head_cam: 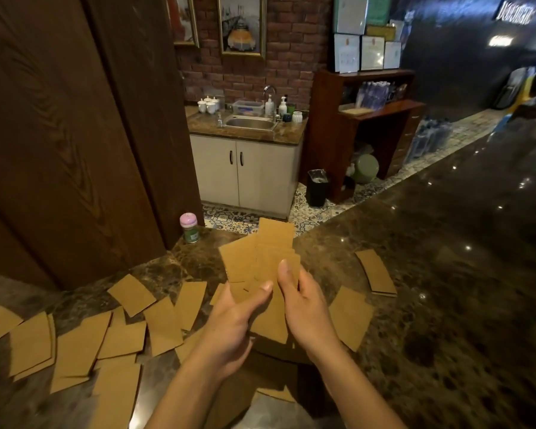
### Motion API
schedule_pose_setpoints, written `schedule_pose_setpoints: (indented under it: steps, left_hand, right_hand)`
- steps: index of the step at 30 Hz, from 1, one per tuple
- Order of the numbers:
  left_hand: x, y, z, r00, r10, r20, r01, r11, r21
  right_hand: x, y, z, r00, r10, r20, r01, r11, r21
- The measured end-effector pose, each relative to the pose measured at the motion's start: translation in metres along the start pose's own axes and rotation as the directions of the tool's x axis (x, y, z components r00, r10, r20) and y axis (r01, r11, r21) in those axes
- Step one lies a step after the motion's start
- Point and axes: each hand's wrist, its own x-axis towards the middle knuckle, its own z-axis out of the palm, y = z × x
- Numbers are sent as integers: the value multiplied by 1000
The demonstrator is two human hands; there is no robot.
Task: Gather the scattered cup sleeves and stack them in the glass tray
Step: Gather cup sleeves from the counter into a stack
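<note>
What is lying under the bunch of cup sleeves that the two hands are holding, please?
Below the held bunch of sleeves, gripped by the left hand and right hand, more loose sleeves lie on the marble counter. The hands and forearms cover the rest; no glass tray shows.

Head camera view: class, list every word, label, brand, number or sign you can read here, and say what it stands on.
Nothing can be read for certain.
Lit sign on the dark wall: letters blurred, unreadable.
Smaller lit sign below it: blurred.
Framed certificates on the wooden shelf: print too small.
Green bottle label: too small.
Cup sleeves in the hands: no print visible.
</note>
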Motion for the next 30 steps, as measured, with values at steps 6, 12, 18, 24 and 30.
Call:
schedule_pose_setpoints:
  steps: [6,12,18,24,30]
  left_hand:
    - [-24,-6,5,992,74,-103,-81,995,-66]
    - [-40,-17,4,989,63,-137,-80,990,-120]
    - [-51,-21,11,993,85,-83,-87,996,-17]
    - [-55,-23,8,985,138,-100,-127,985,115]
    - [-61,-24,8,990,135,32,-139,970,198]
  right_hand:
    - [-42,-13,-26,990,-78,117,58,984,170]
    - [-62,-14,-43,999,0,-52,16,955,297]
    - [-79,-14,-44,996,13,87,-38,957,286]
    - [-78,-19,-53,994,87,-67,-42,863,503]
    - [-78,-25,-55,990,137,20,-130,874,468]
